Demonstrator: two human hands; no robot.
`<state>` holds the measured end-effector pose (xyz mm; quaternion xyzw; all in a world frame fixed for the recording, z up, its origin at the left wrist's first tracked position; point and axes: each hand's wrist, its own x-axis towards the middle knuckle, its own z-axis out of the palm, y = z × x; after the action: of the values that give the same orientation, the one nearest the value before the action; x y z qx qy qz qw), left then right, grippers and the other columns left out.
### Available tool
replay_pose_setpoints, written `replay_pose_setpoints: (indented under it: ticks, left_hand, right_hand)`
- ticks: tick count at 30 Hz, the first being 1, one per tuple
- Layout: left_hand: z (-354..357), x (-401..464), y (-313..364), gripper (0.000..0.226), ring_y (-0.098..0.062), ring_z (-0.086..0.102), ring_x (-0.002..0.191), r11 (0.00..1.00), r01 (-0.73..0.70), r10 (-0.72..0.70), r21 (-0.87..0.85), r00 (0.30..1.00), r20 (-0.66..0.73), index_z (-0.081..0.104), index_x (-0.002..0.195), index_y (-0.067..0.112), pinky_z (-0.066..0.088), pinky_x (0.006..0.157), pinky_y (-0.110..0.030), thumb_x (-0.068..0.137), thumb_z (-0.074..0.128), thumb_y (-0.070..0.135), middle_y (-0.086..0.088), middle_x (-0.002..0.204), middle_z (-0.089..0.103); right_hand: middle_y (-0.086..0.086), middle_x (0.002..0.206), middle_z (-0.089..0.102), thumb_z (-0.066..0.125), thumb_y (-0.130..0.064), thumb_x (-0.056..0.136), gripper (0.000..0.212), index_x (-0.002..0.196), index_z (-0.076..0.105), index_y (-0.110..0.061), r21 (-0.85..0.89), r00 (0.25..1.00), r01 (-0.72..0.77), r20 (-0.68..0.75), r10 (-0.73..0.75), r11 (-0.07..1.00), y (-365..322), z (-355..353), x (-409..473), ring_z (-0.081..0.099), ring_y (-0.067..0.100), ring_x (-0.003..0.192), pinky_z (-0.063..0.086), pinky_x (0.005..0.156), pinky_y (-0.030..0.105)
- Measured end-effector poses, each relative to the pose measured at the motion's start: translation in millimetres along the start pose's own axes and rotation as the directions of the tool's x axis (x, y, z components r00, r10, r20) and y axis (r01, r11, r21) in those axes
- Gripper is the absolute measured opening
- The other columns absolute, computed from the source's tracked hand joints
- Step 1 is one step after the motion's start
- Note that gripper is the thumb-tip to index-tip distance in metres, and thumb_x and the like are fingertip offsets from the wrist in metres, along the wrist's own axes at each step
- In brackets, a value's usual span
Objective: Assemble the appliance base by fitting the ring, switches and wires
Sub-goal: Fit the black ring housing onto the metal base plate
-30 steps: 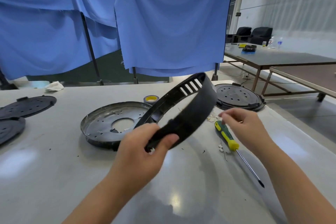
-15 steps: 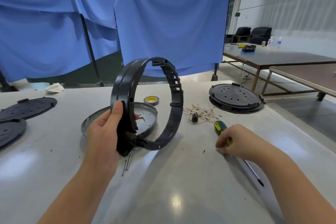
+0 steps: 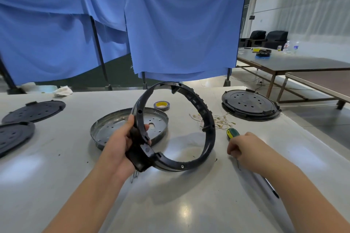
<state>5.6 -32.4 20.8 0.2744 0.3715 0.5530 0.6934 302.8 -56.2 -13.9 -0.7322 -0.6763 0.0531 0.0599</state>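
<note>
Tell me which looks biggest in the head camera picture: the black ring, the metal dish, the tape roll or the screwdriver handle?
1. Black ring, though it is nearest the camera, held up by the left hand.
2. Metal dish.
3. Tape roll and screwdriver handle: unsure, since the right hand covers part of the handle.

Grey table [image 3: 56, 185]: metal pan [image 3: 113, 128], tape roll [image 3: 161, 104], black discs [image 3: 34, 110], wires [image 3: 221, 122].
</note>
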Motion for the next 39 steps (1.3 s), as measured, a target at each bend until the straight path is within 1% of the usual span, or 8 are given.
replay_pose_setpoints:
  ticks: [5,8,13,16,23,27,33,39]
  left_hand:
    - [-5.2,4.1,-2.6,0.031,-0.017,0.058,0.048,0.997,0.08,-0.08,-0.019,0.997,0.019,0.064,0.086,0.009,0.052,0.055,-0.028,0.089,0.062,0.04,0.0,0.067,0.067]
    - [-4.1,3.4,-4.3,0.031,-0.017,0.058,0.049,0.996,0.088,-0.088,-0.005,0.996,0.031,0.067,0.083,0.009,0.052,0.056,-0.029,0.089,0.063,0.039,-0.001,0.071,0.068]
    - [-1.0,0.5,-5.7,0.039,-0.018,0.056,0.05,0.998,0.043,-0.045,0.034,0.996,0.074,0.07,0.059,0.012,0.047,0.062,-0.031,0.086,0.063,0.04,-0.004,0.068,0.064]
    - [3.5,-4.3,-5.8,0.036,-0.019,0.06,0.052,0.998,0.011,-0.017,0.058,0.994,0.107,0.068,0.052,0.015,0.046,0.061,-0.031,0.079,0.066,0.039,-0.005,0.065,0.065]
    - [6.8,-9.6,-6.6,0.027,-0.016,0.061,0.055,0.997,-0.051,0.041,0.062,0.989,0.144,0.074,0.072,0.014,0.044,0.069,-0.033,0.084,0.066,0.037,-0.006,0.065,0.065]
    - [5.3,-7.6,-7.4,0.027,-0.017,0.063,0.068,0.997,-0.041,0.03,0.059,0.985,0.169,0.076,0.085,0.013,0.046,0.078,-0.036,0.085,0.066,0.038,-0.006,0.071,0.065]
    - [4.5,-7.4,-7.9,0.027,-0.014,0.064,0.066,0.994,-0.048,0.031,0.095,0.984,0.176,0.077,0.079,0.016,0.048,0.081,-0.037,0.079,0.069,0.042,-0.003,0.07,0.067]
    - [3.7,-5.3,-8.3,0.035,-0.022,0.064,0.085,0.996,-0.044,0.031,0.081,0.988,0.154,0.075,0.098,0.008,0.05,0.09,-0.041,0.082,0.068,0.039,-0.01,0.085,0.068]
  right_hand:
    - [-0.013,0.08,0.059,0.055,-0.008,0.091,0.024,0.08,0.055,-0.029,0.304,0.988,0.095,-0.148,-0.052,0.948,-3.5,-3.8,-2.3,0.055,0.006,0.077,0.04,0.065,0.013]
    - [-0.007,0.08,0.065,0.061,-0.006,0.09,0.02,0.082,0.06,-0.024,0.529,0.959,0.204,-0.275,-0.061,0.824,-17.1,-11.4,-8.1,0.061,0.006,0.076,0.045,0.07,0.017]
    - [-0.007,0.073,0.068,0.066,0.0,0.085,0.019,0.081,0.066,-0.019,0.677,0.852,0.41,-0.523,0.008,0.611,-54.2,-27.0,-19.0,0.065,0.002,0.071,0.05,0.066,0.013]
    - [-0.01,0.079,0.07,0.068,-0.005,0.085,0.019,0.082,0.066,-0.024,0.685,0.816,0.51,-0.577,-0.04,0.52,-88.3,-37.2,-23.4,0.067,0.009,0.077,0.054,0.075,0.025]
    - [-0.008,0.087,0.065,0.065,-0.005,0.087,0.015,0.087,0.064,-0.02,0.56,0.713,0.671,-0.666,-0.217,0.485,-161.6,-38.5,-20.8,0.061,0.006,0.085,0.047,0.077,0.012]
    - [-0.006,0.089,0.063,0.066,-0.004,0.086,0.018,0.084,0.064,-0.022,0.618,0.742,0.636,-0.654,-0.146,0.462,-172.1,-33.7,-15.9,0.061,0.006,0.084,0.046,0.074,0.011]
    - [-0.007,0.088,0.062,0.066,-0.003,0.085,0.018,0.085,0.065,-0.021,0.635,0.748,0.615,-0.658,-0.09,0.467,-173.6,-32.8,-11.7,0.061,0.005,0.082,0.048,0.073,0.013]
    - [-0.005,0.088,0.064,0.069,-0.005,0.083,0.016,0.081,0.066,-0.02,0.681,0.785,0.582,-0.613,-0.089,0.444,-174.4,-34.8,-12.9,0.062,0.002,0.079,0.047,0.068,0.01]
